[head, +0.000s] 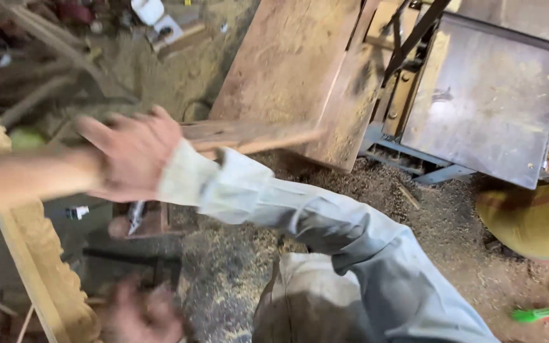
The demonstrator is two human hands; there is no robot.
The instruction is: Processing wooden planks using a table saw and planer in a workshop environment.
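A narrow wooden plank [249, 134] is gripped at its near end by one hand [136, 155], though which hand it is cannot be told. A second, blurred hand [144, 314] is seen low down, its grip undeterminable. Behind the plank, wide boards [300, 70] are leaned against a metal machine [487, 95], and the floor [376, 197] is covered in sawdust.

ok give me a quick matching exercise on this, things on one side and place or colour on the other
Things:
1. narrow wooden plank
2. flat metal machine table
3. thin plastic tool
4. sleeve

Place or colour:
a. green, lying on the floor at lower right
b. grey, crossing the middle of the view
c. top right, dull brown-grey and scratched
d. centre, lying level in front of a broad leaning board

Pairs: 1-d, 2-c, 3-a, 4-b
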